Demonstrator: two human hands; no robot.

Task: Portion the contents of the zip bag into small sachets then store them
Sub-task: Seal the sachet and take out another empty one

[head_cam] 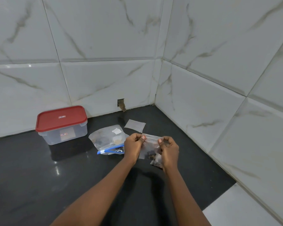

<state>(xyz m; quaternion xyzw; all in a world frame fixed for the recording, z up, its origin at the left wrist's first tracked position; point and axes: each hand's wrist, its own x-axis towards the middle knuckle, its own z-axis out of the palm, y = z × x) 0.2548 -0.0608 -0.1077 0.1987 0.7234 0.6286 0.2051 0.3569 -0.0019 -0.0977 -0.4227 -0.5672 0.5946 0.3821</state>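
Lidded box (61,126) far left on counter (39,168); zip bag (107,141) just right of it. Left hand (133,145) and right hand (168,152) pinching top corners of filled sachet (151,148). Sealing step, probably. Next, likely: press strip shut end to end, then unlid box.

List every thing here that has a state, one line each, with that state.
held sachet: lifted, dark pieces inside; seal unclear.
left hand: pinches its top edge.
right hand: pinches the same top edge.
zip bag: lying on the counter, partly full; zip unclear.
container: shut, red lid on.
spare sachet: flat, empty.
second filled sachet: lying under the right hand.
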